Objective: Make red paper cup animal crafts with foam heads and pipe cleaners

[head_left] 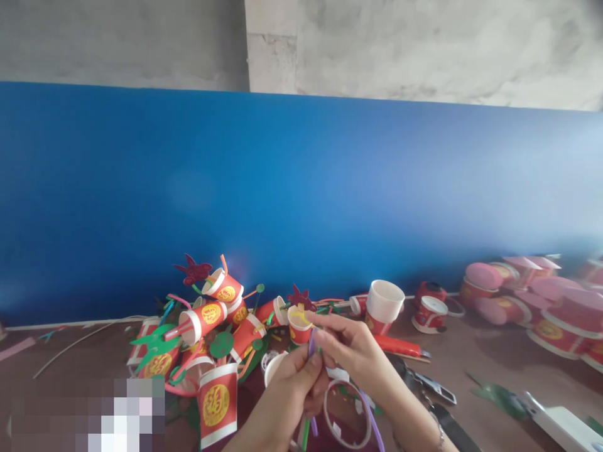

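Observation:
Close together at the front centre, my two hands meet on a thin purple strip (311, 343). My left hand (296, 383) is closed round it, with the upper end showing above the thumb. The thumb of my right hand (351, 345) presses against the same strip, and its index finger stretches left beyond it. Behind the fingertips stands a red paper cup (298, 325) with a yellow strip and a dark red cutout at its rim. Below my hands hang a green strip (306, 433) and more purple ones. A white ring (347, 414) lies under my right wrist.
Several decorated red cups (219, 402) are heaped to the left. White cups (385, 301) stand stacked behind my right hand, near an orange-red cutter (400, 345). Scissors (556, 420) lie at the right, below pink-topped cups (556, 329). A blue panel (301, 194) closes the back.

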Demonstrator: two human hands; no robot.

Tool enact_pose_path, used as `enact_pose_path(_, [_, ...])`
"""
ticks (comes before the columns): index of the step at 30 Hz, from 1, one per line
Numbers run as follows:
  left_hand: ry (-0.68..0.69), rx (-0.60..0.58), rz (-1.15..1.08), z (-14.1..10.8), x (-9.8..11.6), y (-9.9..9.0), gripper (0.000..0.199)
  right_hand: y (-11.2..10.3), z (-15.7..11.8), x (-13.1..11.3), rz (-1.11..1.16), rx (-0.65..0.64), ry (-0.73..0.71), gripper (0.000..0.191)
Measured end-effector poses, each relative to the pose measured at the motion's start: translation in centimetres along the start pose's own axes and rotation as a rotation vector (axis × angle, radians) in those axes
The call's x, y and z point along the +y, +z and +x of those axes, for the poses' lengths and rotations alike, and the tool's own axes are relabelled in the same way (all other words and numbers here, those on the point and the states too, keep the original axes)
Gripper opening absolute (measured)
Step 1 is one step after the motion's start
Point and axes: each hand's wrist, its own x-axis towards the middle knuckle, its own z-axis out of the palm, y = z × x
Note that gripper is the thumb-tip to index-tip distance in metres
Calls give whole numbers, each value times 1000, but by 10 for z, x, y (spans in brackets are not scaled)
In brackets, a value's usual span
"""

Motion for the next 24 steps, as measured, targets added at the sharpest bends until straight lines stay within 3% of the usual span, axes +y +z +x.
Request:
enact_pose_path(3, [-7,20,-8,-4,10,0,42,0,-1,-2,-123,62,-142,41])
enact_pose_path(8, [-52,-9,28,-9,18,-4,41,-2,-3,-5,-307,37,-322,32])
enact_pose_path(15, [-92,-4,96,-10,21,-7,34,-4,-3,-6,-335,14,-293,31])
enact_pose_path(21, [-29,62,115,-7,22,-10,30,-9,3,11,-251,106,-105,38])
enact_pose_path(24, [-14,72,100,-6,22,-13,29,-14,7,20,-259,64,-58,35])
